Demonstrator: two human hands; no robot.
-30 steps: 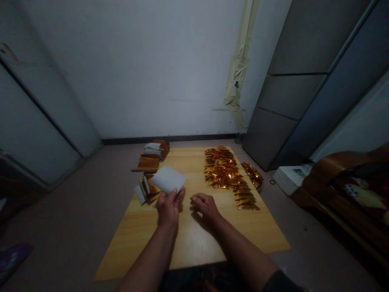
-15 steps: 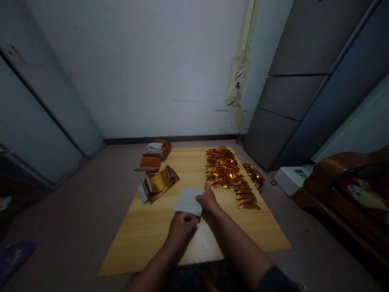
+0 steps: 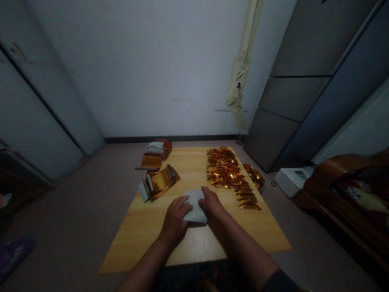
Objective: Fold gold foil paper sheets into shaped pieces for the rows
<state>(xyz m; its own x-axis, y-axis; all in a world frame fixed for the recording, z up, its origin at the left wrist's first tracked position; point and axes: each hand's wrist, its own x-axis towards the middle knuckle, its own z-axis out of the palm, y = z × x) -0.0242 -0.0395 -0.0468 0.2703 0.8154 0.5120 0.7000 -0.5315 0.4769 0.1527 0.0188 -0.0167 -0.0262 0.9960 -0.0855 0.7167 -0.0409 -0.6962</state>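
Note:
A pale sheet of paper (image 3: 195, 209) is held near the middle of the wooden table (image 3: 142, 235), its light side facing up. My left hand (image 3: 177, 215) grips its left edge, thumb on top. At the right edge my right hand (image 3: 212, 202) has hold of it too, fingers partly hidden behind the sheet. The side facing the table cannot be seen. Left of my hands lies a stack of curved gold foil paper (image 3: 161, 181). To the right are rows of folded gold foil pieces (image 3: 223, 168).
More foil sheets (image 3: 152, 161) lie at the table's far left corner. Beyond the right edge stands a container of gold pieces (image 3: 254, 176). A white box (image 3: 293, 180) sits by a wooden bench (image 3: 334, 194), with a grey refrigerator (image 3: 276, 117) behind.
My left hand has moved from the sheet's near edge up to its left side. The sheet has turned and shifted slightly right; my right hand stays on its right side.

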